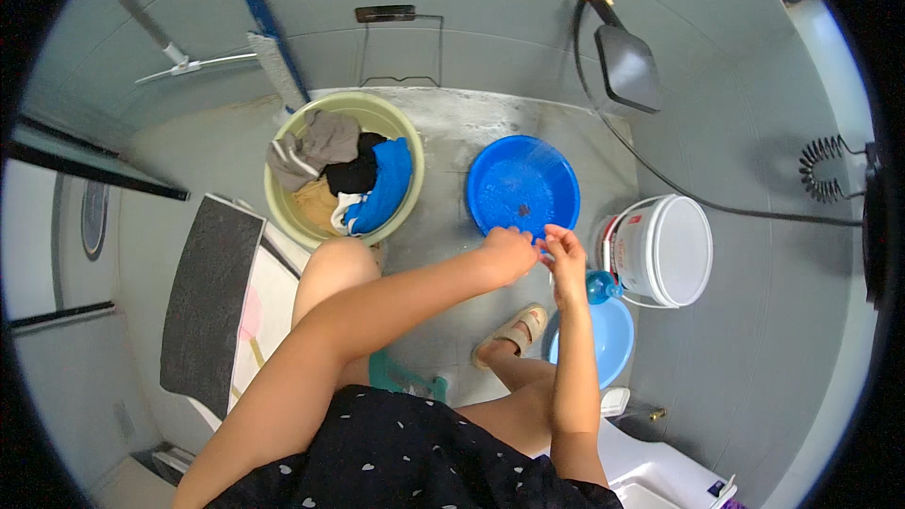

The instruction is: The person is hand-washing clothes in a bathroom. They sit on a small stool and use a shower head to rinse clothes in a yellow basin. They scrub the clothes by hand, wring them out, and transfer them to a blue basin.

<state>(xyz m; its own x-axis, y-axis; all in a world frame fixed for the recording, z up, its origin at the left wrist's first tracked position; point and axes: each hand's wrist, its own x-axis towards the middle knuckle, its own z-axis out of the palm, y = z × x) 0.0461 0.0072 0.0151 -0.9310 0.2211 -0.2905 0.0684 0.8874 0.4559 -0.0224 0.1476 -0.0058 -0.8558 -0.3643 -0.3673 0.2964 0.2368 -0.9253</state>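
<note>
A round blue basin [479, 174] stands on the floor ahead of me; a small dark mark or speck shows at its bottom. Both hands are close together over its near rim. My left hand [510, 255] is curled closed, and whatever its fingers hold, if anything, cannot be made out. Beside it my right hand [567, 260] has bent fingers held apart, the tips close to the left fingers. A teal transparent bottle [601, 288] is just right of my right wrist. To the left, a yellow-green tub [418, 146] holds grey, black, tan and blue clothes [388, 184].
A white lidded bucket [650, 250] stands at the right, a light blue basin [615, 339] nearer me. The shower head [628, 66] hangs on the wall, its hose running rightward. A blue-handled mop [273, 47] leans behind the tub. A dark grey mat [209, 302] lies at the left.
</note>
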